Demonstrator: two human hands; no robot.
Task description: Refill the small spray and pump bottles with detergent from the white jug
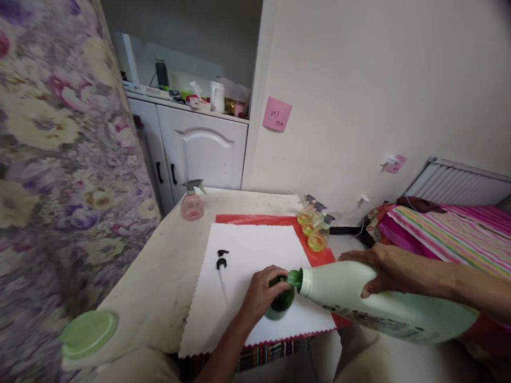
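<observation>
Filling the left third of the frame hung a flowered curtain (59,159), and across the upper right stretched a pale wall (359,80) with a pink note (277,114) stuck near its middle. Below them, the cream table (167,276) took up the lower centre, with a striped bedcover (447,234) at the right edge and a white cupboard (199,151) behind, in the upper middle.

On the table lay a red mat (319,258) and, over it, a white cloth (247,282) with a zigzag edge. A large pale green jug (383,303) lay tilted almost flat at the lower right, its green spout touching the mouth of a small dark green bottle (280,303) that stood on the cloth at lower centre. The right hand (377,268) rested over the top of the jug, fingers spread and curled down around its shoulder, holding it. The left hand (263,292) was wrapped about the small bottle, fingers closed on its upper part.

A green lid (88,333) sat at the table's lower left corner. A pink spray bottle (192,202) stood at the far left of the table, well apart from the hands; three yellow spray bottles (315,229) clustered at the mat's far right corner. A black pump head (221,259) lay on the cloth, left of the left hand.
</observation>
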